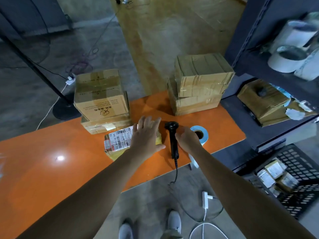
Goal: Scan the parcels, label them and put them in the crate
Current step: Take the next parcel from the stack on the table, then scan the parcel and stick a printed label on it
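Two grey shoes (174,221) stand on the floor below the orange tabletop (51,169). The left hand (146,135), its grip open and fingers spread, lies flat on a yellow parcel (119,142) with a barcode label. Just beside it, the right hand (188,140) curls around the black scanner (172,140), which lies on the tabletop. A blue label roll (201,133) sits behind that hand. Stacked boxes (101,100) crowd the far edge. The black crate (296,178), holding parcels, stands on the right.
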### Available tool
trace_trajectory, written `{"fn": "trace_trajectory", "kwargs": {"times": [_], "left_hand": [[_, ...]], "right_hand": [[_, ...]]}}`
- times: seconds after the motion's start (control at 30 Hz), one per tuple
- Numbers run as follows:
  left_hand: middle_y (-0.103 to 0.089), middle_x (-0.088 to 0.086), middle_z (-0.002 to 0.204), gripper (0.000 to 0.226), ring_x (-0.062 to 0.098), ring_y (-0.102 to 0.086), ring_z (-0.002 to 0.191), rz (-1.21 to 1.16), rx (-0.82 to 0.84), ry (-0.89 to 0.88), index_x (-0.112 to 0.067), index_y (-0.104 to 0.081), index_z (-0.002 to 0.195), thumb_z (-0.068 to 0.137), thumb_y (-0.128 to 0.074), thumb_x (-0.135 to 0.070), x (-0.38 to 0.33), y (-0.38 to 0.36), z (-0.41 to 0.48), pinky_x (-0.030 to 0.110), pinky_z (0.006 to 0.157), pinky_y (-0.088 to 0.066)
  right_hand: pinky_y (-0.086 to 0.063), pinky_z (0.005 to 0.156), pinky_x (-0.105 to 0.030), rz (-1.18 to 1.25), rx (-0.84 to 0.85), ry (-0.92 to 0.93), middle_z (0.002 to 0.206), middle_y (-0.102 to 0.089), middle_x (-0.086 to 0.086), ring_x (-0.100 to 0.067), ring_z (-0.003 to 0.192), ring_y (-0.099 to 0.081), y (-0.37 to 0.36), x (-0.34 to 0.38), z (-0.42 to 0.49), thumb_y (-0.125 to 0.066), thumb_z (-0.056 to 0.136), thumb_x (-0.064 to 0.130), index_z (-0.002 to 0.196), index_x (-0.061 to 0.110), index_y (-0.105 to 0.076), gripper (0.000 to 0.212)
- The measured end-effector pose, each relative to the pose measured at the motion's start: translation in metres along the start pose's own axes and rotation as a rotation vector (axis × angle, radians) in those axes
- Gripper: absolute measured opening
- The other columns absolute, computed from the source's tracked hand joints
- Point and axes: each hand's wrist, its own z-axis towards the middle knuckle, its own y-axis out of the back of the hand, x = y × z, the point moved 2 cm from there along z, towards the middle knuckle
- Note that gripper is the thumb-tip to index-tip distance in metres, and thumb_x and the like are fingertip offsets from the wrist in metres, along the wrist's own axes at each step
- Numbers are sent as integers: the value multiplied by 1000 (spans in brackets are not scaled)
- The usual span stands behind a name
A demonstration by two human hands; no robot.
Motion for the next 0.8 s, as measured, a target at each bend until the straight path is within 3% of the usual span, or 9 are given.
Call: {"fn": "trace_trajectory", "kwargs": {"times": [0.1, 0.17, 0.37, 0.47, 0.57, 0.67, 0.73, 0.8], "left_hand": [[-15, 9, 156, 102, 33, -7, 146, 13, 11, -39, -25, -9, 152, 77, -68, -59, -21, -4, 8, 51, 117, -19], [-15, 9, 155, 101, 33, -8, 146, 17, -2, -68, -24, -10, 152, 77, -68, -59, -36, -6, 13, 49, 117, -19], [-18, 9, 153, 94, 32, -7, 146, 9, -24, -146, -21, -15, 151, 81, -66, -56, -68, -19, 18, 45, 117, -21], [-20, 7, 152, 87, 28, -11, 146, -66, -25, -172, -20, -19, 150, 83, -67, -50, -74, -22, 14, 41, 114, -29], [-27, 5, 148, 79, 25, -22, 142, -121, -68, -194, -18, -27, 147, 84, -69, -44, -76, -17, 9, 37, 110, -35], [-31, 3, 145, 72, 24, -30, 136, -207, -74, -165, -18, -32, 144, 86, -69, -36, -76, -9, 8, 35, 105, -39], [-35, 4, 142, 66, 24, -36, 132, -309, -47, -108, -17, -33, 143, 87, -68, -30, -75, -4, 10, 36, 101, -42], [-44, 6, 136, 61, 25, -46, 124, -438, -6, -49, -16, -36, 140, 89, -66, -25, -74, 0, 13, 37, 97, -45]], "right_hand": [[-43, 81, -34, -76, -157, 39, 117, -59, -13, -30, 111, -54, 18, -10, -9, -48, 98, 23, 122, 8, -55, 30], [-43, 91, -38, -136, -210, 5, 125, -54, -10, -29, 119, -47, 24, -22, -13, -53, 96, 31, 128, 13, -50, 37], [-38, 94, -44, -376, -125, -26, 130, -56, -5, -27, 124, -46, 17, -42, -7, -54, 93, 48, 140, 23, -34, 57], [-36, 96, -48, -375, -83, -51, 127, -57, -6, -27, 119, -52, 10, -42, -3, -57, 92, 42, 144, 26, -27, 62], [-37, 93, -46, -294, -119, -48, 118, -61, -4, -26, 108, -58, 12, -49, 1, -58, 94, 24, 145, 27, -28, 60], [-41, 86, -40, -131, -115, -24, 112, -63, -3, -24, 96, -59, 22, -56, -1, -56, 93, 19, 142, 29, -33, 56], [-48, 70, -32, 143, -97, -26, 117, -61, -5, -22, 85, -58, 34, -56, -4, -57, 92, 16, 139, 28, -37, 53], [-43, 52, -23, 382, -88, -46, 122, -59, -7, -16, 70, -56, 47, -54, -12, -59, 91, 14, 140, 28, -39, 55]]}}
